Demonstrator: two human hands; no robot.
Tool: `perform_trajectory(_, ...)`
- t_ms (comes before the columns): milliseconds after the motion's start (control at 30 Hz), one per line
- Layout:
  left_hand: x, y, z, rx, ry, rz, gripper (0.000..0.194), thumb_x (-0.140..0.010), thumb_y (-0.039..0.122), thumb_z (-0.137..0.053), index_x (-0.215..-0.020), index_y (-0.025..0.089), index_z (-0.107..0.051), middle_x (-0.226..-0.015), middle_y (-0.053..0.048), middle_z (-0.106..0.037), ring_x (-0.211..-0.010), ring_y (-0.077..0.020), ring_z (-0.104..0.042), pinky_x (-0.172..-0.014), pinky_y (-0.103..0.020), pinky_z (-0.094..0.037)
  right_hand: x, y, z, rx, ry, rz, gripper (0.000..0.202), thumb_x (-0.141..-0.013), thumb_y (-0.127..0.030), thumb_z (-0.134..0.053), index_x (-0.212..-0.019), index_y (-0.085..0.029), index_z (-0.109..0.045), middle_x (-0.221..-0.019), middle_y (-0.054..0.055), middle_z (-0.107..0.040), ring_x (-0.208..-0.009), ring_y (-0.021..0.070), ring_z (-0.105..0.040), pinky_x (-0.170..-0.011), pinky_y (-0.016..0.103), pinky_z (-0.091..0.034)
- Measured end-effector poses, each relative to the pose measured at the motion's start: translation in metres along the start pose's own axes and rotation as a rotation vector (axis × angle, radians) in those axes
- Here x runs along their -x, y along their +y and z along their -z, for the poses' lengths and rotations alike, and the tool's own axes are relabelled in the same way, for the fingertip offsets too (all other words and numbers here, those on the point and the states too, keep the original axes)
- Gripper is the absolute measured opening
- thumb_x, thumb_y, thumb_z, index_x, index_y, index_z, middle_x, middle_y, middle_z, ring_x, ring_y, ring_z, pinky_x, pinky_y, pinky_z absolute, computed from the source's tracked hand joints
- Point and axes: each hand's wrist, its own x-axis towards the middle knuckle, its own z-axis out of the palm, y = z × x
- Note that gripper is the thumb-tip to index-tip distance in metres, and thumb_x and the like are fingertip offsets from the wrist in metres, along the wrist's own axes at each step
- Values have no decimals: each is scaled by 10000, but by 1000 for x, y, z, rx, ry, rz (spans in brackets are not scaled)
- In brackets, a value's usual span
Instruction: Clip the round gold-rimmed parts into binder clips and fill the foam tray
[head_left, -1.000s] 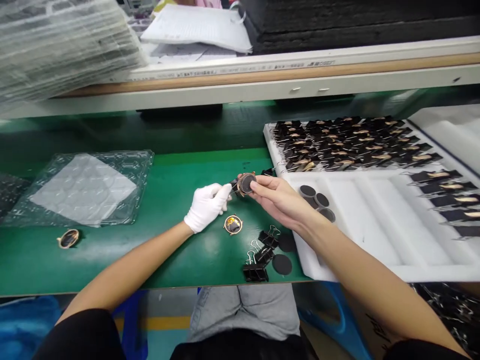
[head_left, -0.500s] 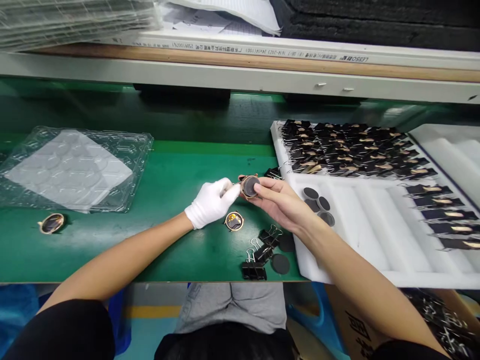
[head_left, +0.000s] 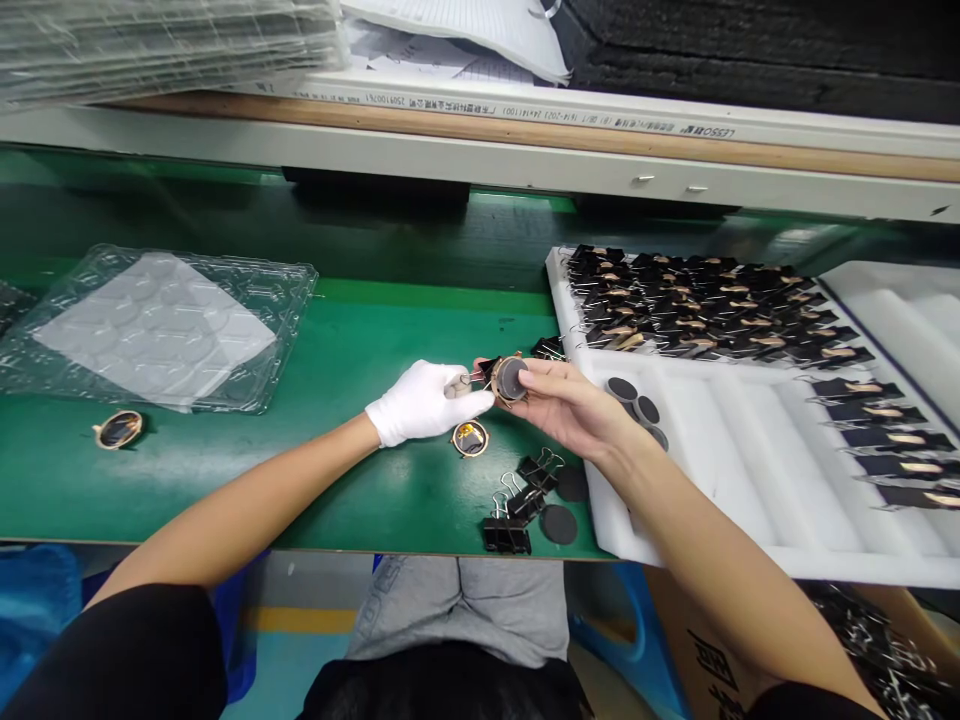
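Observation:
In my bare right hand [head_left: 574, 400] is a gold-rimmed watch case [head_left: 498, 385], with a dark round pad [head_left: 513, 379] pressed against its face under the thumb. My left hand [head_left: 427, 400], in a white glove, pinches the wire handles of a black binder clip [head_left: 487, 368] at the left edge of that case. Whether the clip's jaws grip the case cannot be made out. Just below my left fingertips, a second gold-rimmed watch case [head_left: 470, 438] lies on the green table [head_left: 360, 345]. Several loose binder clips [head_left: 517, 505] and dark round pads [head_left: 559, 524] lie nearer the front edge.
At right stands a white grooved tray [head_left: 712, 440] with rows of clipped pieces [head_left: 697, 300] and several dark pads [head_left: 646, 409]. A clear plastic tray [head_left: 289, 330] lies at left, another watch case [head_left: 120, 430] before it. A shelf [head_left: 495, 165] spans the back.
The binder clip and its wire handles now show between my left fingers and the watch case. My left thumb has moved slightly right and down. The whole view has shifted slightly.

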Motion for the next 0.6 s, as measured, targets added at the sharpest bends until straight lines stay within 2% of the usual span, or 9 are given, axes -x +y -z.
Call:
perform_trajectory(200,2,-1,-2,-271,-50,-90,539,-838,640,-524,-551,214,-363,-498,42,-355,-489,-95,-290,-541,-286,-236,0,-1,1,19,-19,-25,292,-706,-415,-912,-914,-222,-843,-1220,86,-786,-1020,218,-719,-1126,454,-508)
perform_trajectory(433,3,-17,-15,-550,105,-226,599,-832,673,-481,-460,208,-413,-429,-19,-421,-447,-138,-421,-514,-296,-194,0,-1,0,12,-48,-68,304,-706,-391,-911,-928,-196,-840,-1233,88,-778,-1102,212,-701,-1126,395,-501)
perform_trajectory(533,2,-20,-15,-606,158,-292,585,-852,630,-475,-460,196,-459,-421,-27,-427,-429,-135,-418,-496,-295,-162,1,-3,0,-8,-37,-80,309,-708,-412,-914,-932,-218,-827,-1238,80,-771,-1117,222,-684,-1083,419,-516)
perform_trajectory(600,0,-23,-14,-627,147,-350,558,-901,577,-455,-516,182,-543,-449,-23,-457,-418,-122,-391,-491,-294,-139,1,-5,2,-16,6,-77,284,-715,-426,-913,-916,-252,-811,-1214,58,-773,-1102,221,-670,-1021,421,-527)
